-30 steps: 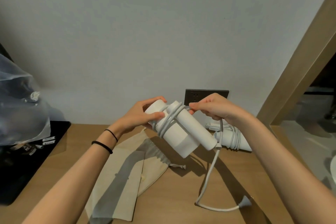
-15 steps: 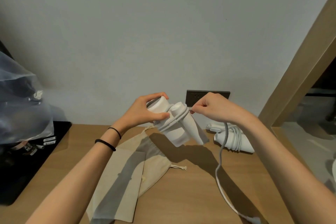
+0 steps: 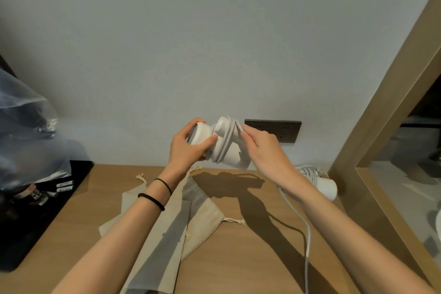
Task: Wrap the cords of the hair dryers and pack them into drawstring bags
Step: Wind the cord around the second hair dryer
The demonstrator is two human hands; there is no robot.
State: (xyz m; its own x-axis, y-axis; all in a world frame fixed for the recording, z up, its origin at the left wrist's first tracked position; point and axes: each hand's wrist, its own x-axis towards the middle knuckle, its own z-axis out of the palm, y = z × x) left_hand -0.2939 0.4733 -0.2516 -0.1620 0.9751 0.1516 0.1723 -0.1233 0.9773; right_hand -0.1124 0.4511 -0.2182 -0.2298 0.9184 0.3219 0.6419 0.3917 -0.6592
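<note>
Wrapping under way: hair dryer (image 3: pixel 226 148) is gripped above the bench (image 3: pixel 226 270) by the curled left hand (image 3: pixel 188 148), cord (image 3: pixel 307 246) is pinched by the right hand (image 3: pixel 262 148); coils are judged liable to slip if tension is lost.

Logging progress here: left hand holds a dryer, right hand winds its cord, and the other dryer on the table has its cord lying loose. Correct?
Not quite: the head view shows the other dryer on the table with cord coils already wrapped round it. The rest stands: left hand grips the held dryer, right hand pinches the trailing cord.
</note>
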